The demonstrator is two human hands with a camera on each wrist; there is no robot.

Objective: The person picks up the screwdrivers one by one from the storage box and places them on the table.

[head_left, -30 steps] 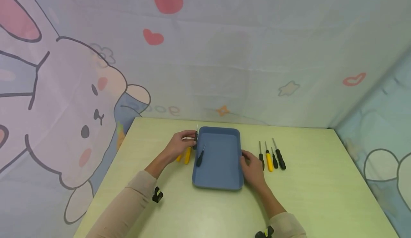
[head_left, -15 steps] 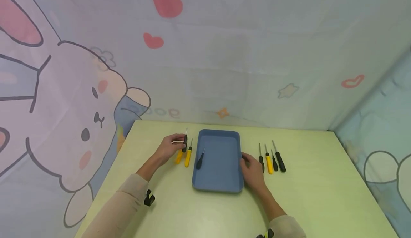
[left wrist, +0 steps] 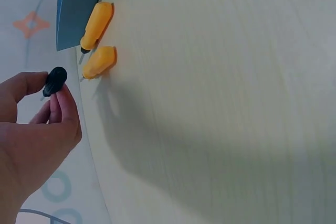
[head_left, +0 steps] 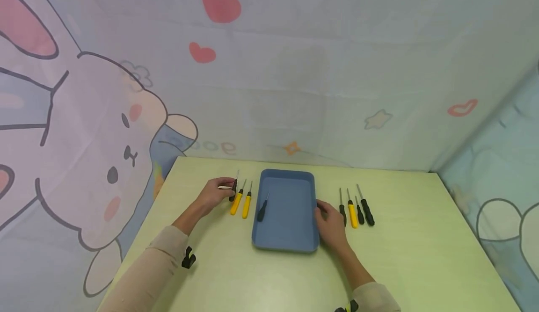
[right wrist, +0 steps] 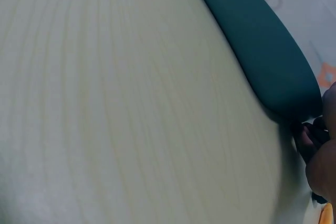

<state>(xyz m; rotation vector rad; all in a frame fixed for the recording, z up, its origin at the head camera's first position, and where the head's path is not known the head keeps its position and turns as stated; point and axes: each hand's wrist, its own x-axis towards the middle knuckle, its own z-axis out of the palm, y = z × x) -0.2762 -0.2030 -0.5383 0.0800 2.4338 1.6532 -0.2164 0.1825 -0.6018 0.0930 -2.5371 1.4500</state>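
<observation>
My left hand (head_left: 214,194) pinches a small black-handled screwdriver (head_left: 233,191) between thumb and fingers, its shaft pointing away from me. In the left wrist view the end of that black handle (left wrist: 55,80) faces the camera. Just right of it, two yellow-handled screwdrivers (head_left: 237,203) lie side by side on the table. A blue rectangular tray (head_left: 290,223) stands in the middle, and one black screwdriver (head_left: 262,211) lies inside along its left wall. My right hand (head_left: 331,225) holds the tray's right rim, fingers bent at the edge; its fingertips are partly hidden.
To the right of my right hand a row of several screwdrivers lies on the table, among them a yellow-handled one (head_left: 352,214) and a large black one (head_left: 367,211). A cartoon-printed cloth (head_left: 316,92) hangs behind the table's far edge.
My left hand has moved left with the black screwdriver, from the tray's left wall past the two yellow screwdrivers, which now show fully. The right hand and tray stay put.
</observation>
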